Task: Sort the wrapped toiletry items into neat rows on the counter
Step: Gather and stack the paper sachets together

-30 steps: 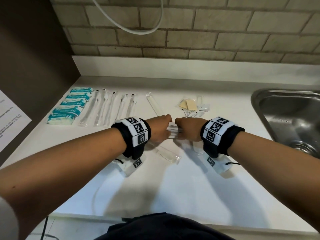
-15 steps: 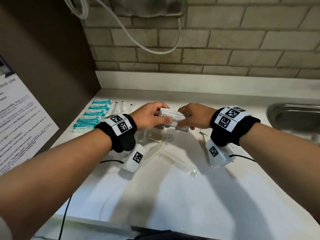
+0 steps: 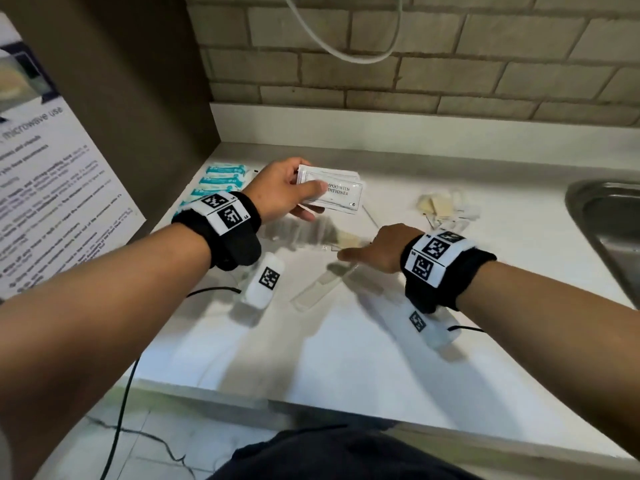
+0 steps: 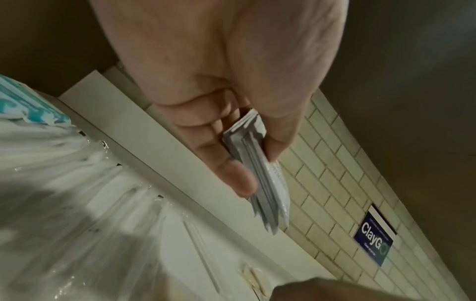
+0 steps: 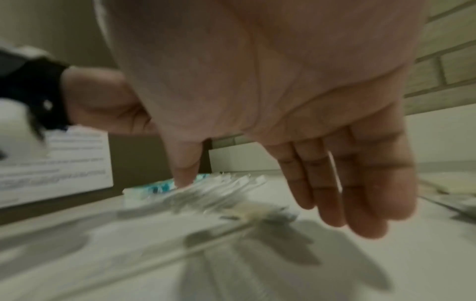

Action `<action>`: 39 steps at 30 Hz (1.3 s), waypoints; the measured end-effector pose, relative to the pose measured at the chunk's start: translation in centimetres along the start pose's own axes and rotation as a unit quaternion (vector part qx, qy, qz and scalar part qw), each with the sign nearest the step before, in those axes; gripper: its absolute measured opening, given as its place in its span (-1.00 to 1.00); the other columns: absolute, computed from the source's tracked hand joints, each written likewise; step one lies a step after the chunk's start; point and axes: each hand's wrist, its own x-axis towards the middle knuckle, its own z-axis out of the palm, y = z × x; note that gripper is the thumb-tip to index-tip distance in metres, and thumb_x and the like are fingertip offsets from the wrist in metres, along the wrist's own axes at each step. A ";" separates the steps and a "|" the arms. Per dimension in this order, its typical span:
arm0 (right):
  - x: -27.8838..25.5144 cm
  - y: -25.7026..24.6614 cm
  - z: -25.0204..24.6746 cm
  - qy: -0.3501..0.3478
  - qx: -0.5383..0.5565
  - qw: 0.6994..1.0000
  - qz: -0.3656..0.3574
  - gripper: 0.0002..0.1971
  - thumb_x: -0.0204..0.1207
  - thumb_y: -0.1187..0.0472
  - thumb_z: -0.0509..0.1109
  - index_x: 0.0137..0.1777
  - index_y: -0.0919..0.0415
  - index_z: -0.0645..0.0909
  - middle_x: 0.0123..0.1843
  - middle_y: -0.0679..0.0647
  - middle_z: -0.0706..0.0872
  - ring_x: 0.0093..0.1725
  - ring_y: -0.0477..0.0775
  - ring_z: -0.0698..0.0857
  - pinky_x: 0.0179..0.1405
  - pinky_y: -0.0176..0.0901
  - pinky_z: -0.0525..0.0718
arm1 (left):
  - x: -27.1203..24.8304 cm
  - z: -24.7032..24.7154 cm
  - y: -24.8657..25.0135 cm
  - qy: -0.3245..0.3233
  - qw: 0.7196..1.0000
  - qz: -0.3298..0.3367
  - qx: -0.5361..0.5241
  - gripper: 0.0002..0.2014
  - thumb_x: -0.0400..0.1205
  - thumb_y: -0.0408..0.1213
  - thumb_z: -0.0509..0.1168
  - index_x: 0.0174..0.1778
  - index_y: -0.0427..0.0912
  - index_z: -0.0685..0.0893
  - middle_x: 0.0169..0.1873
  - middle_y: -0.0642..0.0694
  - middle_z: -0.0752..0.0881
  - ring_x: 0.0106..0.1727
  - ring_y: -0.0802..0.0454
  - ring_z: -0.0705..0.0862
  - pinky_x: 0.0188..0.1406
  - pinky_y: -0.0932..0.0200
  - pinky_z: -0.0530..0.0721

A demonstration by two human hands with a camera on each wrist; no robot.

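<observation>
My left hand grips a stack of white shampoo sachets between thumb and fingers, held above the back of the white counter. The left wrist view shows the sachets edge-on, pinched in the hand. Lower down, my right hand is open and holds nothing. Its straight fingers hover just over the counter beside a small beige packet and a long clear-wrapped item. Teal-and-white packets lie in a row at the back left.
A loose pile of small beige and clear packets lies at the back right. The steel sink is at the far right. A brown side wall with a printed notice closes off the left.
My right hand has let go of the sachet stack and dropped to the counter, fingers straightened. The left hand keeps the stack alone and has turned its printed face up.
</observation>
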 end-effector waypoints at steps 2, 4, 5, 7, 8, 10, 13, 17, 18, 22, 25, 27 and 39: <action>0.0 -1.3 1.7 0.023 -0.005 1.000 0.018 -0.23 0.24 -0.61 0.21 0.01 0.10 0.65 -0.06 0.12 0.70 -0.09 0.20 0.65 -0.09 -0.10 0.58 | -0.1 -0.4 0.0 -0.011 1.000 0.002 -0.006 -0.83 0.65 -0.40 0.34 0.11 -0.29 0.52 -0.11 -0.10 0.75 -0.31 0.07 0.81 -0.38 0.17 0.80; -0.1 -2.4 3.0 0.045 -0.006 0.999 0.030 -0.16 0.14 -0.64 0.22 0.08 0.08 0.66 0.04 0.14 0.76 -0.03 0.22 0.69 -0.06 -0.08 0.63 | -0.1 -0.5 -0.2 -0.030 1.000 0.003 0.005 -0.81 0.65 -0.38 0.35 0.14 -0.29 0.52 -0.07 -0.12 0.75 -0.28 0.05 0.81 -0.35 0.15 0.81; 0.1 -2.9 3.7 0.051 -0.005 0.997 0.049 -0.09 0.07 -0.65 0.22 0.15 0.09 0.64 0.09 0.17 0.75 0.04 0.24 0.70 -0.02 -0.06 0.63 | -0.1 -0.4 -0.4 -0.039 0.999 0.005 0.011 -0.79 0.65 -0.37 0.35 0.16 -0.29 0.52 -0.05 -0.13 0.75 -0.27 0.04 0.81 -0.32 0.14 0.81; 0.0 -3.7 4.7 0.055 -0.017 0.995 0.086 0.06 0.02 -0.66 0.20 0.33 0.16 0.56 0.19 0.22 0.68 0.18 0.28 0.65 0.05 0.00 0.61 | -0.2 -0.2 -0.8 -0.058 0.998 0.008 0.014 -0.75 0.64 -0.36 0.36 0.20 -0.29 0.53 -0.01 -0.18 0.75 -0.21 0.00 0.82 -0.31 0.13 0.82; -0.2 -3.9 4.9 0.056 -0.032 0.993 0.100 0.08 0.07 -0.65 0.20 0.39 0.19 0.51 0.23 0.24 0.64 0.22 0.30 0.62 0.10 0.02 0.61 | -0.2 -0.1 -1.0 -0.069 0.998 0.010 0.013 -0.75 0.64 -0.36 0.36 0.21 -0.29 0.53 0.00 -0.20 0.75 -0.19 -0.02 0.82 -0.32 0.14 0.82; -1.0 -4.2 4.7 0.039 -0.046 0.993 0.104 -0.06 0.23 -0.55 0.27 0.36 0.23 0.52 0.23 0.24 0.63 0.23 0.26 0.62 0.16 0.01 0.62 | -0.4 -0.1 -1.6 -0.079 0.997 0.016 0.006 -0.76 0.64 -0.36 0.37 0.19 -0.27 0.54 -0.03 -0.19 0.75 -0.20 0.02 0.82 -0.36 0.18 0.80; -1.8 -4.0 3.7 -0.001 -0.021 0.997 0.072 -0.44 0.27 -0.24 0.52 0.10 0.19 0.69 0.03 0.15 0.73 0.01 0.17 0.74 0.03 -0.10 0.74 | -0.3 -0.5 -2.3 -0.089 0.996 0.017 -0.008 -0.75 0.64 -0.39 0.36 0.20 -0.30 0.52 -0.08 -0.16 0.75 -0.26 0.05 0.82 -0.38 0.19 0.80; -4.1 -3.4 2.4 -0.036 -0.129 0.991 0.028 -0.76 0.20 0.05 0.66 -0.26 0.06 0.66 -0.13 -0.03 0.58 -0.15 0.12 0.70 0.00 -0.01 0.80 | -0.3 -1.1 -2.6 -0.102 0.994 0.026 -0.004 -0.77 0.64 -0.40 0.35 0.17 -0.30 0.52 -0.05 -0.19 0.74 -0.23 0.01 0.80 -0.36 0.17 0.81; -5.0 -3.3 2.0 -0.046 -0.148 0.988 0.014 -0.78 0.21 0.12 0.65 -0.19 0.06 0.69 -0.11 -0.02 0.54 -0.10 0.14 0.71 0.02 0.01 0.79 | -0.3 -1.2 -2.6 -0.107 0.994 0.030 -0.001 -0.78 0.64 -0.40 0.36 0.16 -0.29 0.52 -0.05 -0.19 0.74 -0.22 0.00 0.80 -0.35 0.16 0.81; -7.7 -2.5 0.3 -0.066 -0.172 0.983 -0.019 -0.72 0.28 0.28 0.55 0.01 0.07 0.76 -0.04 0.08 0.73 -0.37 0.06 0.66 -0.27 -0.20 0.69 | -0.2 -0.9 -2.4 -0.121 0.992 0.045 0.008 -0.80 0.63 -0.38 0.37 0.13 -0.26 0.53 -0.05 -0.18 0.75 -0.18 -0.02 0.80 -0.34 0.15 0.81; -7.8 -1.6 0.3 -0.080 -0.162 0.983 -0.022 -0.76 0.30 0.36 0.50 -0.05 0.09 0.76 0.00 0.10 0.79 -0.32 0.12 0.70 -0.25 -0.19 0.70 | 0.4 -0.1 -2.1 -0.123 0.991 0.044 0.006 -0.80 0.63 -0.38 0.37 0.12 -0.27 0.53 -0.07 -0.16 0.75 -0.17 -0.03 0.80 -0.33 0.13 0.82; -6.7 -0.5 0.7 -0.077 -0.126 0.989 0.004 -0.79 0.24 0.37 0.50 -0.26 0.00 0.72 -0.01 0.05 0.81 -0.17 0.16 0.79 -0.08 -0.06 0.81 | 0.9 0.8 -1.9 -0.123 0.991 0.044 0.003 -0.79 0.63 -0.39 0.37 0.13 -0.28 0.53 -0.09 -0.14 0.74 -0.18 -0.03 0.80 -0.32 0.11 0.82; 2.4 8.1 -4.4 0.015 0.123 0.985 0.122 -0.72 0.27 0.18 0.69 -0.16 0.36 0.75 -0.17 0.20 0.85 -0.07 0.21 0.84 0.11 0.11 0.78 | 5.0 4.5 0.8 -0.071 0.996 0.045 -0.012 -0.78 0.64 -0.41 0.34 0.16 -0.33 0.51 -0.06 -0.13 0.73 -0.25 -0.02 0.78 -0.33 0.10 0.80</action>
